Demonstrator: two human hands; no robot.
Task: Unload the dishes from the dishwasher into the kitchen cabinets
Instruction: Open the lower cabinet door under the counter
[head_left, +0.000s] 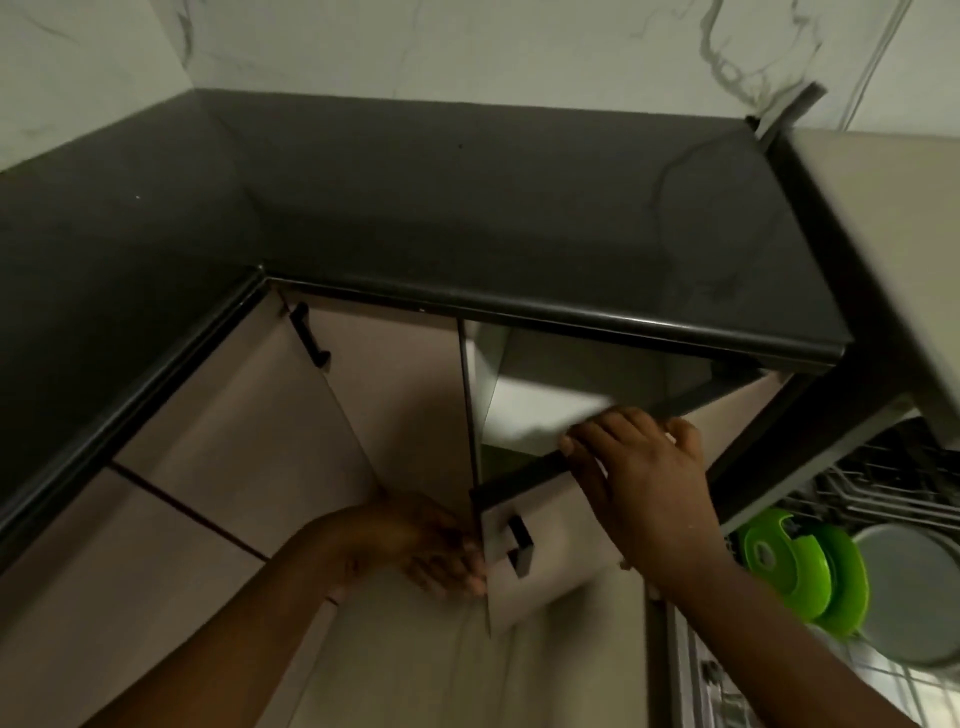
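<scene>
Two hands: right hand (641, 483) grips one cabinet door (550, 540); blurred left hand (431, 545) seemingly relaxed beside it.

Single head-worn wide-angle view, steeply downward and close over dark countertop (467, 208) corner and cabinet door (550, 540).

A home kitchen — dark countertop (467, 208), beige cabinets (249, 415), loaded dishwasher rack (883, 499).

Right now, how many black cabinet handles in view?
2. One handle is on the closed corner door at upper left, under the countertop. The other handle is on the open door, between both hands. More may be out of view.
</scene>
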